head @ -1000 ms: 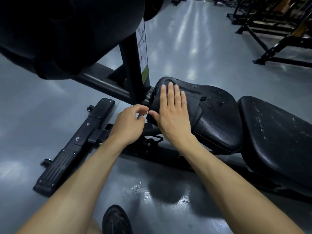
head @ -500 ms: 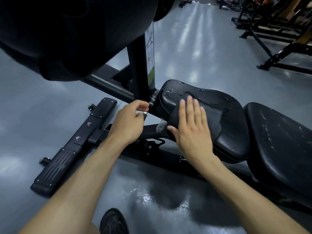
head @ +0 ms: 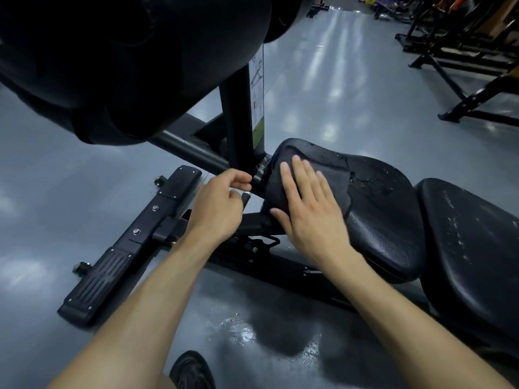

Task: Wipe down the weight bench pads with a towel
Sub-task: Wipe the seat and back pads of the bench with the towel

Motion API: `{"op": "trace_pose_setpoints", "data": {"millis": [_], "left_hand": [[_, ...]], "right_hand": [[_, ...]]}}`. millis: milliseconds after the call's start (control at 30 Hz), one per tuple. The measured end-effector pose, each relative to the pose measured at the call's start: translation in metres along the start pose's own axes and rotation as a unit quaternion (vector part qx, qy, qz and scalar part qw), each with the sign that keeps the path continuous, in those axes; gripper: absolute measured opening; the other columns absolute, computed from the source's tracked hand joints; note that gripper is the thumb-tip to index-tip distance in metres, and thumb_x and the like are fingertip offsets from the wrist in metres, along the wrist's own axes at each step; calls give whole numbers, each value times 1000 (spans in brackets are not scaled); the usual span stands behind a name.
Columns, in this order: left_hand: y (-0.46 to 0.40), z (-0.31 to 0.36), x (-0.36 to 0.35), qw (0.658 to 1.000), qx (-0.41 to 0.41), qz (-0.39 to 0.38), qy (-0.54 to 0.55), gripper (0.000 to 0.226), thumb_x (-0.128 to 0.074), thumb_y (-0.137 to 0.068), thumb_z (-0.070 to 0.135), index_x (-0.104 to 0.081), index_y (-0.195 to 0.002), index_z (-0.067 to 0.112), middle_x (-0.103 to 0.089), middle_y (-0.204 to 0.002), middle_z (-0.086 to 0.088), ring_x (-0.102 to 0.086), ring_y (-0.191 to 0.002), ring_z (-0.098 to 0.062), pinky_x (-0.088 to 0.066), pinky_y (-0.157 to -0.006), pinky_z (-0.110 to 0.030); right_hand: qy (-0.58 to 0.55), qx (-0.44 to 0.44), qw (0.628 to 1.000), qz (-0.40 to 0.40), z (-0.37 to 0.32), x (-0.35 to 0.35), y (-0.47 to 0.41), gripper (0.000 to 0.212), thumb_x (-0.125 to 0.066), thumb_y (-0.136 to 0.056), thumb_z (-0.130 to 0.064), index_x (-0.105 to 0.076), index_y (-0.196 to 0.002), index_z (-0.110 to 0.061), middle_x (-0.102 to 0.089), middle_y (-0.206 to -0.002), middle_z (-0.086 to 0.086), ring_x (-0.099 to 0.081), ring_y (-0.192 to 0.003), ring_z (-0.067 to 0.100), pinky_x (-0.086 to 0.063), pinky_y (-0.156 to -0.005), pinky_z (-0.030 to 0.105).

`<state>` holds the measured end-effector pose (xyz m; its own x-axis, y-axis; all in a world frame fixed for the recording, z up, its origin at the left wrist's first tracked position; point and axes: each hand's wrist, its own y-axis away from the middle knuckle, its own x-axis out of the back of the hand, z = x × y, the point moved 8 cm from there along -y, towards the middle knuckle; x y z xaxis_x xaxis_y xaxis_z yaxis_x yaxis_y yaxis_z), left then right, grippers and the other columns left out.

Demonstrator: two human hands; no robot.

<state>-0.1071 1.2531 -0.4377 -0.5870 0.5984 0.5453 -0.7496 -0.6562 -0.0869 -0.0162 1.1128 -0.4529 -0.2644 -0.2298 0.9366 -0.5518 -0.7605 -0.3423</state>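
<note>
Foot plate (head: pixel 134 240): it lies on the floor off to the left of your left hand, a long black bar with ribbed tread at its near end.
Left hand (head: pixel 217 209): your fingers are curled in loosely, thumb and forefinger pinched near a small black knob (head: pixel 246 197) on the frame; whether you actually grip it cannot be told.
Upright post (head: pixel 238 122): it rises just beyond your left hand, a sticker on its right face, big dark roller pads (head: pixel 126 60) above.
Towel (head: pixel 280 189): dark cloth (hard to tell from the pad), spread over the front end of the seat pad, directly under your right palm and reaching out past your fingertips.
Right hand (head: pixel 310 209): open and flat, fingers together, pressing the towel down; it holds nothing by gripping.
Seat pad (head: pixel 384 217): wet droplets show just right of your right hand.
Back pad (head: pixel 474 248): well to the right of both hands, untouched.
Floor (head: pixel 266 335): a wet patch between your forearms, a dark shoe (head: pixel 192 372) near it.
</note>
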Motion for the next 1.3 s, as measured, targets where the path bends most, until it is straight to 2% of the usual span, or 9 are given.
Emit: {"op": "trace_pose_setpoints", "data": {"millis": [200, 300, 400, 533, 667, 800, 1067, 1200, 1300], "left_hand": [[-2, 6, -5, 1000, -24, 16, 0, 48, -41, -92, -2, -66, -118, 28, -70, -110, 16, -56, -69, 2, -40, -64, -12], [-3, 12, -4, 998, -27, 50, -3, 51, -41, -92, -4, -63, -127, 26, -65, -120, 14, -57, -95, 4, -37, -76, 1], [-7, 12, -8, 996, -23, 80, -6, 44, -42, -94, -1, -61, -124, 25, -64, -121, 13, -56, -109, -3, -39, -87, -11], [-14, 7, -19, 992, -25, 116, -35, 28, -47, -95, 2, -56, -105, 26, -62, -104, 13, -57, -92, -7, -38, -77, -8], [-19, 2, -27, 991, -2, 129, -28, 26, -49, -91, -1, -55, -98, 23, -62, -92, 10, -57, -83, -11, -41, -75, -28], [-12, 5, -36, 990, 25, 134, -29, 25, -49, -91, 1, -53, -98, 24, -59, -87, 12, -56, -79, -11, -38, -67, -29], [3, 21, -49, 997, -38, 52, -38, 32, -48, -97, 2, -63, -114, 24, -64, -117, 6, -57, -99, -9, -41, -86, -21], [3, 24, -40, 996, -57, 46, -47, 35, -48, -99, 7, -64, -126, 23, -64, -124, 5, -57, -106, -12, -41, -90, -26], [6, 24, -43, 996, -65, 16, -64, 39, -47, -100, 12, -62, -133, 26, -63, -132, 4, -58, -116, -20, -47, -101, -39]], "right_hand": [[-53, -30, 997, -39, 20, -1, -56, 76, -30, -104, -58, -25, -159, -7, -26, -165, 18, -24, -153, 32, -17, -126, 44], [-101, -33, 991, -78, 30, 0, -100, 72, -34, -104, -56, -31, -157, -7, -33, -162, 17, -28, -149, 31, -19, -123, 41], [-104, -35, 990, -84, 31, -8, -105, 76, -32, -103, -59, -28, -159, -9, -26, -165, 15, -20, -153, 29, -12, -126, 42], [-113, -26, 992, -53, 29, -5, -78, 88, -28, -98, -70, -17, -162, -11, -12, -170, 15, -7, -157, 27, -3, -128, 41], [-122, -17, 989, -75, 28, 0, -75, 103, -31, -90, -81, -12, -163, -10, -6, -170, 16, -2, -158, 28, -2, -128, 43], [-123, -24, 990, -69, 31, -4, -67, 114, -34, -84, -88, -9, -163, -10, -5, -170, 16, -2, -158, 28, -4, -128, 44], [-110, -158, 980, -52, 110, 9, 58, 103, -23, -89, -84, -10, -163, -13, -5, -171, 10, -5, -158, 24, -8, -128, 41], [-136, -286, 947, -52, 157, 10, 116, 98, -19, -91, -80, -13, -163, -14, -6, -171, 7, -5, -158, 20, -7, -128, 39], [-122, -314, 940, -47, 138, 11, 130, 96, -17, -92, -79, -9, -163, -14, -1, -172, 8, 1, -158, 20, -2, -128, 40]]}}
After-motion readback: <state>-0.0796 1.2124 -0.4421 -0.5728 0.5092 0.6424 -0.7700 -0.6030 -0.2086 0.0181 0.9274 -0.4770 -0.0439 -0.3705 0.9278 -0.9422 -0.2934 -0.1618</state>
